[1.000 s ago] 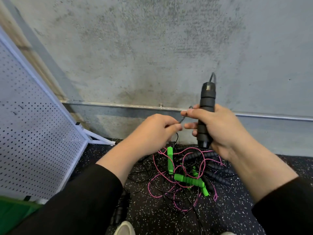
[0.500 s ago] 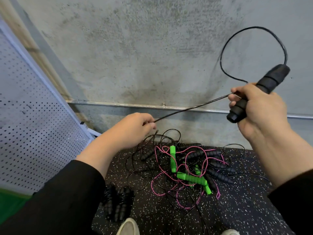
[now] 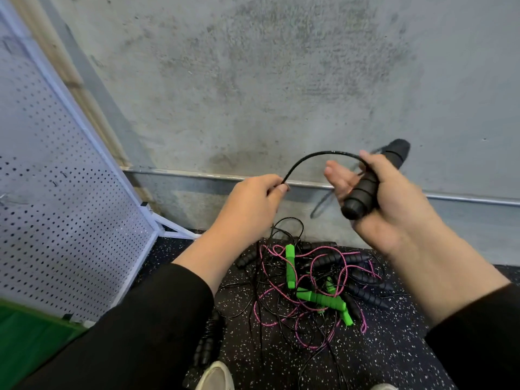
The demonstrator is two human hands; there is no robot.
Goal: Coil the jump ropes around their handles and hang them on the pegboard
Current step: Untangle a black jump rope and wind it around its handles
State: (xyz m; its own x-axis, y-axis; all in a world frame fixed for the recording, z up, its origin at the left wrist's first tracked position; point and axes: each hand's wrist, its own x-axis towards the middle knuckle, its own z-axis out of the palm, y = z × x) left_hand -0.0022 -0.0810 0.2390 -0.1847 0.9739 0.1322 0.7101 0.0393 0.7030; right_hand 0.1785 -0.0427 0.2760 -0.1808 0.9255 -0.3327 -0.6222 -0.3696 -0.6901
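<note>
Above the speckled black floor [image 3: 394, 350], in front of a bare concrete wall [image 3: 253, 80]: two hands with one black jump rope.

Right hand [image 3: 394, 204]: grip closed round a black ribbed handle [image 3: 365, 190], held tilted, its cap end up and to the right; index finger and thumb stretched out loosely to the left of the handle.

Left hand [image 3: 253, 204]: grip pinched on the black cord [image 3: 318, 153], finger and thumb tips together on it. The cord arches from that pinch up and over to the right hand; a further stretch of it shows blurred below the right fingers.

On the floor below the hands: a tangled pile of jump ropes [image 3: 309, 285], uncoiled, made up of thin black cords, a pink cord, green handles [image 3: 320, 299] and black ribbed handles [image 3: 363, 277]. A separate set of black handles [image 3: 208, 342] lies beside the left sleeve; whether it is wound cannot be told.

Left side: white pegboard [image 3: 56, 220], standing at a slant, perforated face toward the camera, nothing seen hanging on the visible part.

Bottom edge: toes of two light shoes [image 3: 216, 378].
</note>
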